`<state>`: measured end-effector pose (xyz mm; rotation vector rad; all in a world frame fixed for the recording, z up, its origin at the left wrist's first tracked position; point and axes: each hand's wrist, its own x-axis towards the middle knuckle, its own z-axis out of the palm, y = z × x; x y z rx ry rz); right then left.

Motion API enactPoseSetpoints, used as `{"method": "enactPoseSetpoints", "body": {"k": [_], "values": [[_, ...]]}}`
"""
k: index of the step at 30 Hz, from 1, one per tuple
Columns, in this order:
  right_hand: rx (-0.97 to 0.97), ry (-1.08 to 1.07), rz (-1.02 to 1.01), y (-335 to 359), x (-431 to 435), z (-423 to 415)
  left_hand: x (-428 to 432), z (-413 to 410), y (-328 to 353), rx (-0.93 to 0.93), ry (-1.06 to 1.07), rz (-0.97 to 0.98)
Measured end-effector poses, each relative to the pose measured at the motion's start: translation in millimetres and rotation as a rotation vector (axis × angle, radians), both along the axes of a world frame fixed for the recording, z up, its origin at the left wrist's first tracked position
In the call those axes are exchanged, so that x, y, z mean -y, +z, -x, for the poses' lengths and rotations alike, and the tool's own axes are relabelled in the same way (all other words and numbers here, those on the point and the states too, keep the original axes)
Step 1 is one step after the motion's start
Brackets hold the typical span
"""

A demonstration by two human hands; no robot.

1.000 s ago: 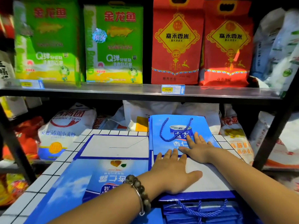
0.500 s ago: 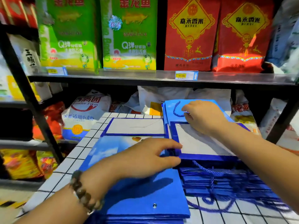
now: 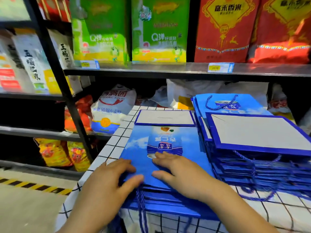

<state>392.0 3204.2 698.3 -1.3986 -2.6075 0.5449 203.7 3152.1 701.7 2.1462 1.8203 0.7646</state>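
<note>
Your hands sit close together but apart, both on the top bag [image 3: 161, 145] of the blue pile that lies along the table's [image 3: 109, 148] left edge and reaches its near edge. Your right hand [image 3: 181, 174] lies flat on the bag, fingers spread. Your left hand [image 3: 107, 182] sits curled over the bag's near left edge, thumb on top — whether it pinches the paper cannot be told. A second pile [image 3: 259, 132] lies just beside — along the table's right edge.
</note>
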Motion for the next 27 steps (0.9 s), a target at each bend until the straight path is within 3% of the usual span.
{"method": "enactPoseSetpoints", "body": {"k": [4, 8, 10, 12, 14, 18, 20, 23, 27], "values": [[-0.173, -0.073, 0.066, -11.8, -2.0, 5.5, 8.1, 2.4, -1.1, -0.191, 0.031, 0.095], [-0.259, -0.116, 0.109, -13.2, -0.6, 4.3, 12.5, 9.8, -2.4, -0.220, -0.004, -0.142], [-0.280, -0.120, 0.131, -13.4, -1.1, 3.4, 15.5, 8.6, -0.6, -0.191, 0.007, -0.172], [-0.302, -0.125, 0.151, -14.5, -2.0, 2.7, 19.1, -1.5, 11.3, -0.001, 0.081, -0.121], [-0.330, -0.135, 0.162, -16.3, -2.7, 2.4, 15.6, -12.7, 17.3, 0.317, 0.131, -0.069], [-0.427, -0.122, 0.215, -22.0, -8.4, 1.5, 7.0, -33.0, 38.4, 1.068, -0.032, 0.174], [-0.649, -0.133, 0.309, -19.5, -6.8, 0.6, 1.7, -41.4, 49.4, 1.282, -0.131, 0.246], [-1.042, -0.237, 0.499, -9.3, -1.5, -9.7, -13.8, -52.8, 59.3, 1.299, -0.127, 0.246], [-1.177, -0.201, 0.532, -4.7, 4.8, -17.2, -39.1, -63.4, 63.9, 1.179, -0.061, 0.203]]}}
